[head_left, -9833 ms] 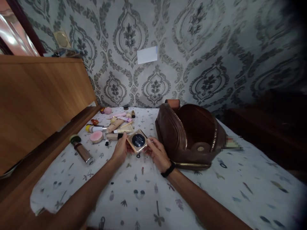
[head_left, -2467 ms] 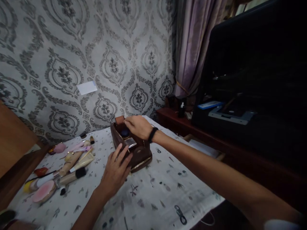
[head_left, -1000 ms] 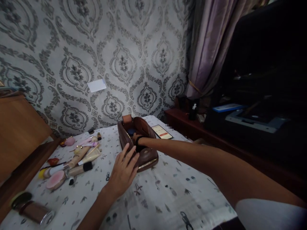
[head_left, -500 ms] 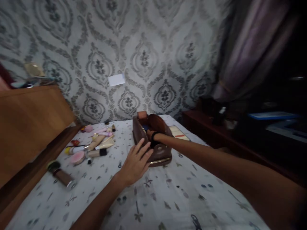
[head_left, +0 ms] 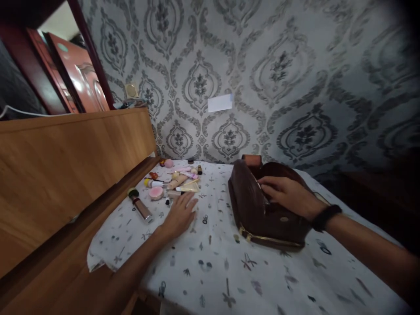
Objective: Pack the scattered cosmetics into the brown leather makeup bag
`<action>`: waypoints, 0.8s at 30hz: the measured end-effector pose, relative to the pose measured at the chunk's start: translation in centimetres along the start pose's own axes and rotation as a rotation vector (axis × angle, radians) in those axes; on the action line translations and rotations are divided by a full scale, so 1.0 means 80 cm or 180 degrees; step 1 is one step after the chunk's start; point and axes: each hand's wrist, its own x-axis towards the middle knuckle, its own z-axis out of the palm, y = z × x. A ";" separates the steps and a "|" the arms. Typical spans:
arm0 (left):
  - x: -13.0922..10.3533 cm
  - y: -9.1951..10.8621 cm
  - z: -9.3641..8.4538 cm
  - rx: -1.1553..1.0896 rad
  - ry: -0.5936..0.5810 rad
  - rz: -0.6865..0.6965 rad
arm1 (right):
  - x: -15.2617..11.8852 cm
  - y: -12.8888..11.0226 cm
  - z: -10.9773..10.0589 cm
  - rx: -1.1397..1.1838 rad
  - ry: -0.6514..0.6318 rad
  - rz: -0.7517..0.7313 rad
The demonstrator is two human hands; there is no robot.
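Since the preceding frame, the left hand [head_left: 180, 214] has left the bag and moved to the cosmetics, and the right hand [head_left: 290, 194] has come up out of the bag interior to the opening. Left hand: fingers spread, palm down, nothing visibly held; contact with the beige bottle [head_left: 173, 193] under its fingertips cannot be determined. Right hand: fingers bent at the zippered edge; whether they grip anything cannot be determined. A black wristband [head_left: 325, 217] encircles the right wrist.

The bag [head_left: 247, 205] stands right of centre on the white printed cloth [head_left: 210, 258], beneath the right hand. Finish: dark brown, smooth, slightly glossy. Fittings: gold zipper along the base, round metallic stud on the front, tan tab at the rear. The top is unfastened.

Beyond the left hand lie a cream tube [head_left: 189, 187], a pink round compact [head_left: 156, 193], a yellow-capped bottle [head_left: 157, 183] and, farther left, a brown cylinder [head_left: 141, 208] with a clear end. A wooden panel [head_left: 82, 162] borders the left side; patterned wallpaper [head_left: 278, 87] covers the rear wall.
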 end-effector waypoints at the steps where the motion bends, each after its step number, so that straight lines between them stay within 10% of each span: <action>1: -0.003 -0.016 -0.003 0.0125 -0.0006 -0.0247 | -0.004 -0.007 -0.006 -0.0111 -0.0155 -0.0012; 9: -0.018 -0.110 -0.034 0.0866 -0.0656 -0.2432 | -0.054 -0.105 0.001 0.0075 0.0682 -0.0781; 15: -0.013 -0.124 -0.035 0.0538 -0.1165 -0.2693 | -0.080 -0.137 0.074 0.0697 -0.0250 -0.1208; 24: -0.002 -0.130 -0.033 0.0316 -0.1187 -0.2839 | -0.094 -0.135 0.151 0.1371 -0.0904 -0.0070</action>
